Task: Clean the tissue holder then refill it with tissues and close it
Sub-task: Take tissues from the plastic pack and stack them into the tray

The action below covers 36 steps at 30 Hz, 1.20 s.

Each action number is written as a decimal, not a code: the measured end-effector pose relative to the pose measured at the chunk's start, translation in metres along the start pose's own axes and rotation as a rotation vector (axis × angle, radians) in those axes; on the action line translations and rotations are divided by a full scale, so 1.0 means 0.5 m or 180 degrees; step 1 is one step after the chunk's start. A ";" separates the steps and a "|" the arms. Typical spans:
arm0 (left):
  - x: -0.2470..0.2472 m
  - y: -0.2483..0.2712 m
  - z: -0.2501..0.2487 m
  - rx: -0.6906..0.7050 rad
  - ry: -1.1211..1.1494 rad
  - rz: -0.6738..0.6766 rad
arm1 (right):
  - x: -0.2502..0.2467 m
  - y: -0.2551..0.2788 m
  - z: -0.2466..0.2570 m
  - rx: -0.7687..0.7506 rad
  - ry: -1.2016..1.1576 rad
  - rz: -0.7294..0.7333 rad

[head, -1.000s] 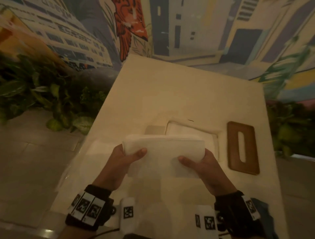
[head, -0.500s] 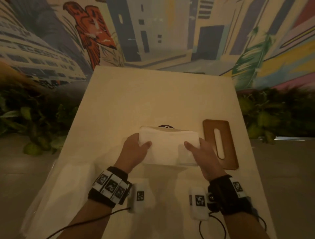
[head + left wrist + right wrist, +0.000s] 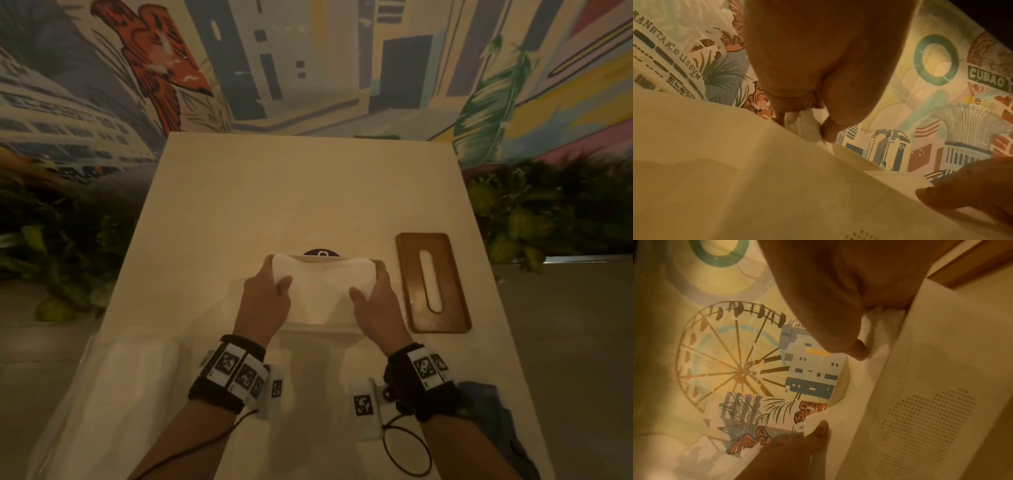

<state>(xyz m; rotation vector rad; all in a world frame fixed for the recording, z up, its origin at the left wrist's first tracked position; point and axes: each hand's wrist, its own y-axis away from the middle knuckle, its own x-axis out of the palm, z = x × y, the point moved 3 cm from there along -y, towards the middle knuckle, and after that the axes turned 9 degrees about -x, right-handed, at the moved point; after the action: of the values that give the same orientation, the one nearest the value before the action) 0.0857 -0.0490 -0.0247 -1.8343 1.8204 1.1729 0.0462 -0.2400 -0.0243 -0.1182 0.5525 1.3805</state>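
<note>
A white tissue stack (image 3: 322,287) is held at both ends and sags in the middle, low over the pale tissue holder (image 3: 342,261) set into the table. My left hand (image 3: 277,274) grips its left end, thumb on top. My right hand (image 3: 368,281) grips the right end the same way. The left wrist view shows fingers and thumb pinching the tissue (image 3: 805,128). In the right wrist view the thumb presses on the tissue (image 3: 879,353). The brown wooden lid (image 3: 433,284) with a long slot lies flat to the right of the holder.
The cream table (image 3: 308,192) runs back to a painted mural wall. A dark round object (image 3: 320,253) peeks out behind the holder. Clear plastic wrap (image 3: 113,394) lies at the near left, a blue cloth (image 3: 496,411) at the near right. Plants flank the table.
Both hands have carried the tissue stack away from me and down onto the holder, which it now covers. The stack now sags in the middle. The lid has not moved.
</note>
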 end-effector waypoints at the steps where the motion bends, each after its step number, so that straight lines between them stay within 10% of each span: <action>1: 0.000 0.001 0.002 0.0001 -0.0001 -0.0009 | -0.003 0.002 0.003 -0.0029 0.0108 0.0015; 10: -0.036 0.063 -0.011 0.0778 -0.0547 -0.0302 | -0.060 0.050 0.033 -0.1010 0.1734 -0.0203; 16: 0.004 0.035 0.002 0.0797 -0.1227 0.0241 | -0.007 0.005 0.033 -0.1556 0.2018 0.0910; 22: 0.041 -0.013 0.004 0.0698 -0.1097 0.0655 | 0.031 -0.030 0.008 -0.1301 0.2652 0.1608; 36: 0.068 -0.033 0.002 0.0906 -0.1289 0.0655 | 0.057 -0.071 -0.021 -0.1076 0.2657 0.1472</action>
<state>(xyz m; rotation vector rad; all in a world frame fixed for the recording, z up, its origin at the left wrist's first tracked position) 0.0963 -0.0693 -0.0549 -1.1785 1.8484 1.1769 0.0792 -0.2257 -0.0543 -0.9163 1.0748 1.8546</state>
